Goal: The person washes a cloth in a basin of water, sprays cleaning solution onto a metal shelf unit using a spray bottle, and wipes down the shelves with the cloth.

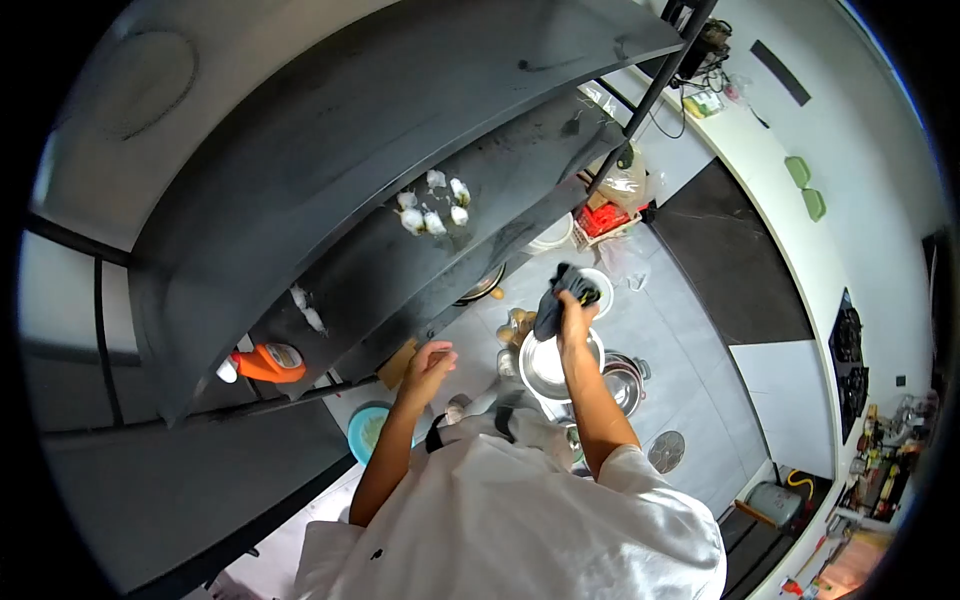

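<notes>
A dark cloth [551,302] is gripped in the closed right hand [574,318], bunched up and partly hanging from the fingers. It is held out in front of the body, over the floor [690,350], where a large metal bowl [548,368] and a white bowl [598,290] are seen close by in the view. The left hand [428,370] is held open near the edge of the dark shelves [440,120], with its fingers loosely bent. On one shelf, several white clumps [434,222] are grouped together, and more white bits [308,309] are scattered nearer an orange spray bottle [272,363], which is seen lying toward the shelf's end. A blue basin [358,432] is placed on the floor beneath the left arm, and red items [604,218] are held in a basket [585,238] beyond the cloth.
</notes>
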### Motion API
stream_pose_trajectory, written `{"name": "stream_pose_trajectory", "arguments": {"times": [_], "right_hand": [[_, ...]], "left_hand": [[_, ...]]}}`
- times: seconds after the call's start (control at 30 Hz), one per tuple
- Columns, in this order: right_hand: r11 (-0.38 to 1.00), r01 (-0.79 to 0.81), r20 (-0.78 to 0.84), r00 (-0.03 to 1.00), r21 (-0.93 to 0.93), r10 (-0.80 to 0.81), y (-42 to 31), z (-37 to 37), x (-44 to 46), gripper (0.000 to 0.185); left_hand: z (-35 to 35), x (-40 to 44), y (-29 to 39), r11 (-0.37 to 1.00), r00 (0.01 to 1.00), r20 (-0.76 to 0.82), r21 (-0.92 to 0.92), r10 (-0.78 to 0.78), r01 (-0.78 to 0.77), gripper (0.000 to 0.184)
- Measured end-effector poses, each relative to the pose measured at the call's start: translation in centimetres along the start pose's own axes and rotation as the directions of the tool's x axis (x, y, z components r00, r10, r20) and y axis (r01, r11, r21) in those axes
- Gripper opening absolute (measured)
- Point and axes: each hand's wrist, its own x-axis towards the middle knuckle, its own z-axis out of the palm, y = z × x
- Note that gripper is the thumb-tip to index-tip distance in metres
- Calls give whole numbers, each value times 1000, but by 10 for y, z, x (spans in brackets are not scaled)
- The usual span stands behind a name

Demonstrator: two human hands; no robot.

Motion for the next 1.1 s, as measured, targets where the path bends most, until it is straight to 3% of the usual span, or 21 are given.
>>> {"name": "stream_pose_trajectory", "arguments": {"times": [0.13, 0.2, 0.27, 0.33, 0.4, 0.43, 0.47, 0.53, 0.57, 0.67, 0.73, 0.77, 0.8, 0.9, 0.93, 1.0, 1.03, 1.07, 1.1], "right_hand": [[954, 269, -74, 957, -130, -280, -53, 47, 86, 87], [929, 348, -30, 935, -121, -354, -79, 75, 125, 94], [879, 427, 203, 899, -214, -388, -96, 94, 165, 83], [788, 478, 557, 803, -388, -213, -119, 112, 197, 77], [727, 512, 814, 570, -457, 110, -143, 126, 207, 79], [644, 592, 855, 475, -484, 206, -157, 132, 208, 81], [724, 483, 870, 253, -492, 423, -185, 144, 201, 76], [788, 361, 841, -19, -499, 541, -176, 159, 233, 73], [800, 320, 833, -55, -508, 551, -175, 166, 249, 72], [657, 201, 649, 514, -726, 560, -190, 184, 310, 66], [801, 331, 577, 817, -499, 22, -124, 201, 438, 58], [722, 406, 318, 910, -561, -265, -136, 210, 426, 53], [634, 433, 36, 842, -641, -538, -151, 218, 403, 48], [650, 618, 159, 768, -443, -621, -158, 224, 382, 43], [647, 670, 285, 741, -363, -608, -147, 222, 387, 39], [631, 769, 623, 543, -101, -562, -129, 217, 389, 39], [774, 617, 749, 579, -144, -322, -137, 214, 375, 38], [870, 442, 835, 546, -221, -65, -148, 213, 362, 39], [960, 253, 914, 405, -119, 6, -139, 222, 361, 40]], "left_hand": [[21, 37, 16, 1000, 999, -28, -12, -16, 15, 38], [36, 51, 24, 1000, 999, -43, 2, -30, 30, 38], [50, 62, 29, 999, 999, -26, 3, -47, 47, 36], [63, 72, 34, 997, 997, -18, -16, -72, 72, 35], [73, 79, 41, 993, 994, -17, -56, -104, 103, 33], [76, 83, 43, 990, 994, -18, -90, -109, 107, 32], [78, 85, 45, 989, 993, -31, -105, -111, 108, 32], [79, 88, 51, 986, 992, -58, -131, -113, 105, 33], [77, 88, 52, 990, 991, -92, -110, -98, 88, 31], [67, 85, 56, 989, 982, -179, -139, -67, 42, 30], [64, 82, 59, 989, 964, -253, -137, -81, 47, 28], [60, 81, 48, 983, 955, -280, -180, -99, 49, 28], [57, 81, 38, 974, 945, -306, -220, -117, 50, 27], [63, 79, 32, 961, 942, -291, -262, -166, 89, 28], [66, 80, 31, 955, 947, -268, -279, -177, 99, 28], [69, 84, 29, 954, 949, -241, -267, -203, 136, 28], [71, 87, 30, 954, 950, -228, -260, -214, 152, 29], [73, 89, 33, 951, 950, -225, -268, -214, 151, 28], [75, 91, 38, 950, 951, -224, -275, -214, 148, 28]]}}
